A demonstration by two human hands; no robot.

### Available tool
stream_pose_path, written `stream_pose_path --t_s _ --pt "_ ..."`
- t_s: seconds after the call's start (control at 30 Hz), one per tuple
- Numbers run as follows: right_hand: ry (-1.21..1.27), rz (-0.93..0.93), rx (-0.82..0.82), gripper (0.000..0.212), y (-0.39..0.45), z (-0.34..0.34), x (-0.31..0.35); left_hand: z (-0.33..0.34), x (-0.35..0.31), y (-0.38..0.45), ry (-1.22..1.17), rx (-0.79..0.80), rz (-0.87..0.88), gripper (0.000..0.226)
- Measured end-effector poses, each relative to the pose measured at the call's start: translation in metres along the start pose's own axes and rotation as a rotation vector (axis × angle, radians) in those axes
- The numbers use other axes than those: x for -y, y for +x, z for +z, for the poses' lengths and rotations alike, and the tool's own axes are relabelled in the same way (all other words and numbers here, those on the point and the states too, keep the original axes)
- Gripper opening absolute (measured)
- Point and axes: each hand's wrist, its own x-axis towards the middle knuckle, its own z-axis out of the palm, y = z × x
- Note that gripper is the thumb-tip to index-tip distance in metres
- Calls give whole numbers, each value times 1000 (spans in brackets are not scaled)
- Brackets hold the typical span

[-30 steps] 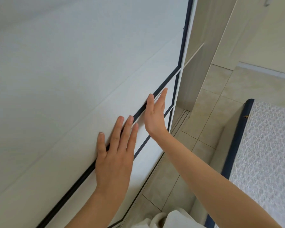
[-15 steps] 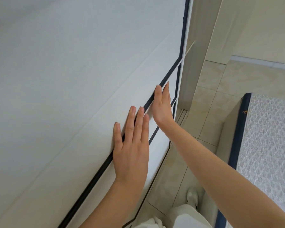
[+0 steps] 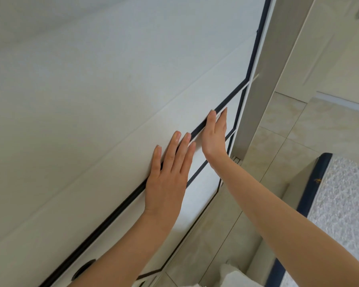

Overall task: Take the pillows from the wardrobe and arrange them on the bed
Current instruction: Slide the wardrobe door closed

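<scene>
- So both hands are flat on the white wardrobe door (image 3: 112, 100), which fills the left of the frame.
- Left hand (image 3: 166, 179): fingers straight, pressing beside the dark seam (image 3: 116, 210).
- Right hand (image 3: 215, 135): flat too, gripping nothing.
- Bed (image 3: 344, 204) sits lower right; can't see any pillows.

No readable text, label, brand or number is being shown anywhere; a small gold mark is being displayed on the dark trim of the mattress (image 3: 316, 181), too blurred to be read.
</scene>
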Motion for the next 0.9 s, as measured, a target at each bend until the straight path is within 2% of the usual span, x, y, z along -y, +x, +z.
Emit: stream_pose_path --t_s 0.23,0.57,0.63,0.77,0.9 --pt "-9 8 22 68 62 -29 4 3 -28 61 19 19 34 78" --pt "-45 19 4 69 122 -56 12 -2 -49 111 40 65 92 73" --pt "-56 22 3 69 130 -60 13 -4 -51 114 33 85 86 80" --pt "-94 25 19 70 146 -74 15 -4 -45 100 36 70 114 61" --pt "-90 34 36 70 159 -83 19 -1 -28 79 62 79 141 67"
